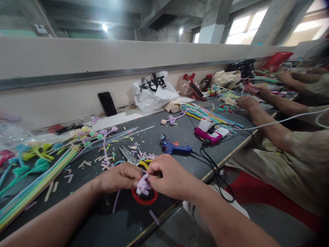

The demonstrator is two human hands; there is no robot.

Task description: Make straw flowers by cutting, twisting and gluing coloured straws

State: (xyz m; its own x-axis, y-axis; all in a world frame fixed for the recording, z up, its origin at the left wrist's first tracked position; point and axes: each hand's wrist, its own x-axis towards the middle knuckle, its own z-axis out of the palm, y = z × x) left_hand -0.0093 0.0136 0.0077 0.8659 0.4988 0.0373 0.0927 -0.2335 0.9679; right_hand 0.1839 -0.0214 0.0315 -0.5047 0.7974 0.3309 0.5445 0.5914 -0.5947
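Between the fingertips of my left hand (119, 177) and my right hand (171, 176) is a small light-purple fuzzy flower (143, 185). Both hands are closed in a pinch on it, above the table's near edge. Right below them lie scissors (130, 156), their blades pointing away to the left and their red-and-yellow handles partly covered by my hands. A blue glue gun (177, 148) rests on its side beyond my right hand. Cut purple and yellow pieces (136, 148) are strewn around the scissor blades.
Bundled coloured fuzzy stems (38, 185) and finished fuzzy flowers (38, 161) lie at left. A purple power strip (209, 135) with cables stands at right. A phone (107, 104) leans on the wall near a white bag (154, 92). Co-workers' hands (248, 102) work at far right.
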